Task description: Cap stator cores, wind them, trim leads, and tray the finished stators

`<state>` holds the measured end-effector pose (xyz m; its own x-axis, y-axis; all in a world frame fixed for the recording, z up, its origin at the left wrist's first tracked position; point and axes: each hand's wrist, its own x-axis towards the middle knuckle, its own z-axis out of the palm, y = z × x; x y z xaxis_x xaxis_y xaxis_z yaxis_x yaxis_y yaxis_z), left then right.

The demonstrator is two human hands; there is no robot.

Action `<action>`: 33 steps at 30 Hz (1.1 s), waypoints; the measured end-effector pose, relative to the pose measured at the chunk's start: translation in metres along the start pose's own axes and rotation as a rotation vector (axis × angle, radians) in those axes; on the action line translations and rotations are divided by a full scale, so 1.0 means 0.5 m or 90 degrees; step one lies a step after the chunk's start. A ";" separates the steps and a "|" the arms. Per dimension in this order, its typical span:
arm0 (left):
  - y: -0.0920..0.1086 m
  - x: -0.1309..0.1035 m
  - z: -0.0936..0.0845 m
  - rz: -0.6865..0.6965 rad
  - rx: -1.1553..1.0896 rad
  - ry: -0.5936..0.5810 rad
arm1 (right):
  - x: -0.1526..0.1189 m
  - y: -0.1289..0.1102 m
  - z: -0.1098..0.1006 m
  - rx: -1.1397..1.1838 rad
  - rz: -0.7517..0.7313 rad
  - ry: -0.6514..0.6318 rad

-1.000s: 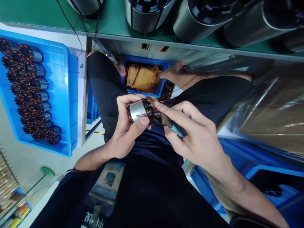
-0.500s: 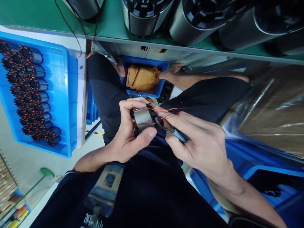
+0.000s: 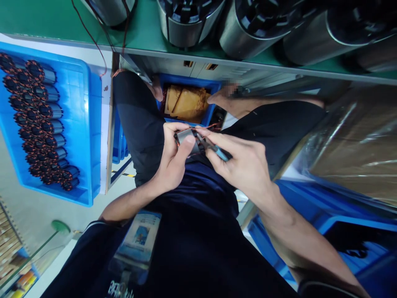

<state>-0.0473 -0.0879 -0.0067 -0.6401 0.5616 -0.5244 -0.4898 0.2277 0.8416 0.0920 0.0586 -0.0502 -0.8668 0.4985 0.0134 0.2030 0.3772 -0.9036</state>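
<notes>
My left hand [image 3: 174,159] is closed around a small motor stator [image 3: 185,138], a metal ring with copper windings, its thumb lying across the metal side. In my right hand [image 3: 240,159] is a pair of pliers or cutters with blue handles [image 3: 221,153]; its jaws touch or nearly touch the right end of the stator. Thin copper wire [image 3: 212,125] runs from the stator past my right fingertips. Where exactly the jaws meet the stator is hidden by the fingers.
A blue tray [image 3: 88,136] at the left holds rows of wound stators [image 3: 46,111]. Large metal cylinders [image 3: 186,29] stand on the green bench [image 3: 145,39] ahead. Below, between my legs, a blue bin [image 3: 214,85] holds yellowish sheets [image 3: 189,101]. Blue crates [image 3: 328,223] stand at the right.
The stator has turned and moved slightly away from my body, with my left thumb now pressed on its side. My right hand has shifted left and up with the tool, closer to the stator.
</notes>
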 end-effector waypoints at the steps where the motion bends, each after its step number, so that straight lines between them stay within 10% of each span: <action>1: -0.012 0.021 0.005 -0.027 -0.023 0.018 | 0.010 0.020 0.011 0.010 0.013 -0.009; 8: -0.068 0.121 0.021 -0.217 -0.176 0.134 | 0.062 0.107 0.065 0.070 0.183 -0.098; 19: -0.061 0.123 -0.008 -0.365 -0.251 0.050 | 0.050 0.120 0.028 0.018 0.153 -0.127; 26: -0.040 0.097 -0.003 -0.219 -0.174 0.048 | 0.037 0.132 0.018 -0.026 0.101 -0.077; 33: -0.010 0.059 0.003 -0.027 -0.068 -0.069 | 0.012 0.036 -0.024 -0.147 0.009 -0.039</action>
<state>-0.0626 -0.0712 -0.0263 -0.5527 0.6368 -0.5376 -0.5790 0.1705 0.7973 0.0958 0.0778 -0.0612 -0.8878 0.4592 -0.0309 0.3080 0.5428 -0.7814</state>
